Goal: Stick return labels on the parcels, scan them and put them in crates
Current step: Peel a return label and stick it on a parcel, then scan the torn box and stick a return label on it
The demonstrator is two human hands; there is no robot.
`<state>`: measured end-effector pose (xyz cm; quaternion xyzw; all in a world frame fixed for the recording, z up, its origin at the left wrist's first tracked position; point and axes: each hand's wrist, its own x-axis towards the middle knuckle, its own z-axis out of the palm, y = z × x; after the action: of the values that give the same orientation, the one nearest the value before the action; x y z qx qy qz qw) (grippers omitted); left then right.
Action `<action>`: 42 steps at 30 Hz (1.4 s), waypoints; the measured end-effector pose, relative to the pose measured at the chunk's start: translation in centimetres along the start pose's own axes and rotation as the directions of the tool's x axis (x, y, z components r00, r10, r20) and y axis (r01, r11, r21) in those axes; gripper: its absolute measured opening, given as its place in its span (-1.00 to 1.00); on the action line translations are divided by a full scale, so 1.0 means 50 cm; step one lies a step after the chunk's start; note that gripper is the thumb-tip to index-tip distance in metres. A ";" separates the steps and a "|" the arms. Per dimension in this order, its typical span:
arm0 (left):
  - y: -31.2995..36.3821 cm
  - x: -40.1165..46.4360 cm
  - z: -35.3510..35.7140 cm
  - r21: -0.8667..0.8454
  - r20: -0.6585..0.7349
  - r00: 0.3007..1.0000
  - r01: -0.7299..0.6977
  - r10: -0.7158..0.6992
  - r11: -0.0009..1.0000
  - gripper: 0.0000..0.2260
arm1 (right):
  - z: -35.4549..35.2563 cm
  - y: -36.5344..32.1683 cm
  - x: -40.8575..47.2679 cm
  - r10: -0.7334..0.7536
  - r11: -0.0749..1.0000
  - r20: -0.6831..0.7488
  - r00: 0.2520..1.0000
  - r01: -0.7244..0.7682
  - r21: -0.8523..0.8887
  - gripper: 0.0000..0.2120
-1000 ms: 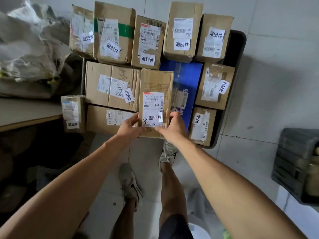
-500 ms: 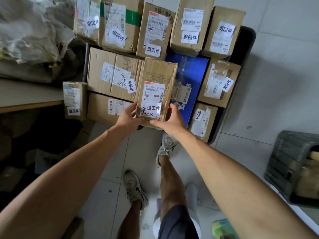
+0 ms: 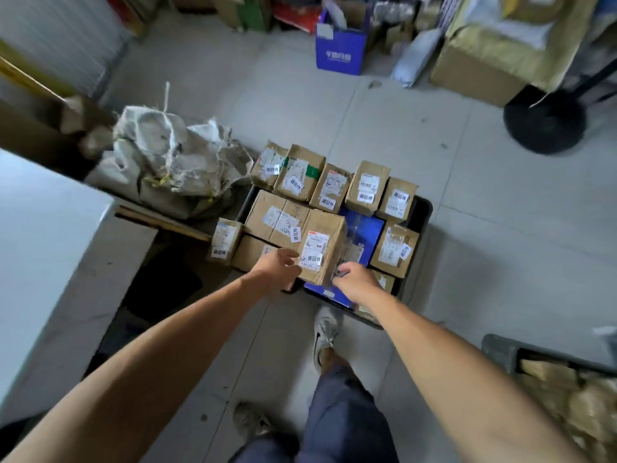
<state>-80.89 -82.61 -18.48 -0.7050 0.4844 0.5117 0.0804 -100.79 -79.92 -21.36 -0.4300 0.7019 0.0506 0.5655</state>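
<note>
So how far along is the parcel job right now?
Mostly done: the black crate is packed with cardboard parcels, the ones facing up showing white return labels. In hand: the left hand and right hand sit beside the top parcel, apparently letting go. Left: none visible unlabelled; scanning can't be judged.

Hands (image 3: 314, 274) beside labelled parcel (image 3: 322, 247)

Soft, even daylight fills the room, brighter at the top left, and the pale floor (image 3: 384, 121) throws only faint shadows. The wide lens bends the edges outward. Motion blur smears the far clutter and the corners; print on the parcel labels (image 3: 314, 259) reads only partly.
</note>
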 end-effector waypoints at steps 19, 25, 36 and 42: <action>-0.841 -0.870 -0.238 0.128 -0.731 0.663 0.369 -0.164 0.921 -0.62 | 0.711 -0.519 -0.645 -0.683 0.095 0.343 0.645 0.544 -0.834 -0.60; -1.130 -1.154 -0.150 -0.212 -0.791 0.395 0.539 -0.467 0.815 -0.69 | 1.055 -0.600 -0.846 -0.670 -0.299 0.615 0.416 0.606 -0.737 -0.61; -1.378 -1.432 0.110 -0.693 -0.537 0.083 0.525 -0.840 0.495 -0.61 | 1.507 -0.528 -1.136 -0.368 -0.720 0.930 0.018 0.627 -0.297 -0.57; -1.482 -1.495 0.169 -0.766 -0.415 0.035 0.527 -0.909 0.369 -0.56 | 1.673 -0.498 -1.208 -0.269 -0.726 0.961 -0.060 0.668 -0.161 -0.56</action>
<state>-30.15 5.80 9.03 -0.9896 -0.1040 0.0876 -0.0468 -22.14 -15.87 9.84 -0.9709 -0.1972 0.1092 0.0811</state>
